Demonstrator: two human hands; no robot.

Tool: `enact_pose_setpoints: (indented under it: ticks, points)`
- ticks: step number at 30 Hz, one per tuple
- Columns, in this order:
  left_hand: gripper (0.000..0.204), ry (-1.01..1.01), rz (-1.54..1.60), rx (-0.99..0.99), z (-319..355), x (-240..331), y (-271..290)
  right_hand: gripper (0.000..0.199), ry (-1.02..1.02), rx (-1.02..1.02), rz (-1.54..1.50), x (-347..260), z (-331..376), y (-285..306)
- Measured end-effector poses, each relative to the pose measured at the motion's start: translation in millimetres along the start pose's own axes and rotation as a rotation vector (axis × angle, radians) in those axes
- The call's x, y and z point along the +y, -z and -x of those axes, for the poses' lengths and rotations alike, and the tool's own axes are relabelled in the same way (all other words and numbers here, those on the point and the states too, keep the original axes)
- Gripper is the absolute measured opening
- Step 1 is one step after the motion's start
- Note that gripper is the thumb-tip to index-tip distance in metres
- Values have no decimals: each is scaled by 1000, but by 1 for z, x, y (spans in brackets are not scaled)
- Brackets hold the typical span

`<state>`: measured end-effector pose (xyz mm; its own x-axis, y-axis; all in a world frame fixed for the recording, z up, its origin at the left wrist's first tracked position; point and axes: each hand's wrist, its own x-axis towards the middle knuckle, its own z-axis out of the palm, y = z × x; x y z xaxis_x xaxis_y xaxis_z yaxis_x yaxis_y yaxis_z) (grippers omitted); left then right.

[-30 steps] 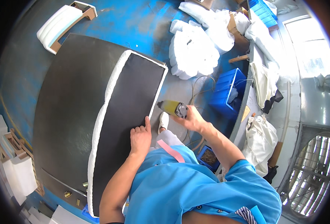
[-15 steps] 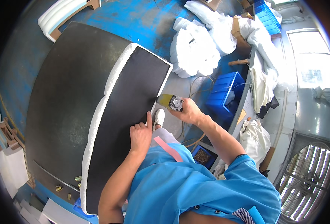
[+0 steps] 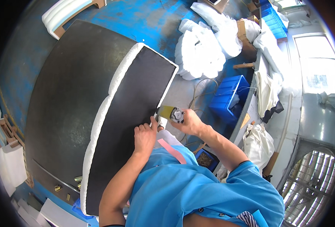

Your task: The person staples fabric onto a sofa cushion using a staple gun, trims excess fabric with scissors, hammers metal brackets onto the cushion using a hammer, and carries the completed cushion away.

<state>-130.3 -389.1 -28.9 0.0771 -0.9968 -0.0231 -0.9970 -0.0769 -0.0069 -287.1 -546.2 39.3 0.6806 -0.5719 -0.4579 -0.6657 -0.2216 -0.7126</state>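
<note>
My right hand [image 3: 191, 123] is wrapped round a yellow staple gun [image 3: 166, 112] with a round silver cap. The gun's dark nose meets the right edge of a long panel [image 3: 125, 113] covered in black fabric and bordered by puffy white material [image 3: 99, 113]. My left hand [image 3: 144, 137] rests on the black fabric near that edge, holding nothing. Its index finger stretches toward the nose of the gun, while the other fingers are bent. Beneath the panel is a large dark worktable [image 3: 69, 87].
White padded bundles [image 3: 199, 51] lie on the floor beyond the panel. Right of me stand a blue bin [image 3: 228, 94] and a small blue box of metal bits [image 3: 204, 159]. A hose [image 3: 193, 98] loops across the floor. Small brass-coloured pieces [image 3: 58, 188] sit at the table's near edge.
The staple gun has moved toward me along the panel's right edge. My left hand has shifted slightly, and the gun's nose is now closer to its index fingertip.
</note>
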Motion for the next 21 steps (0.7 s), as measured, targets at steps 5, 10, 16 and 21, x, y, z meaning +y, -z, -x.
enact_pose_setpoints:
  ticks: [5, 10, 16, 21]
  points:
    - [40, 18, 10, 14, 4, -1, 4, 59, 78, 83, 6, -9, 10, -16]
    - [55, 107, 315, -43, 0, -39, 32, 60, -85, 16, -64, -9, 18, -11]
    - [129, 513, 253, -104, 16, -71, 41, 59, 5, -19, -160, -6, 29, -25]
    - [134, 543, 270, -193, 12, -68, 46, 63, 5, -3, -90, -14, 23, -40]
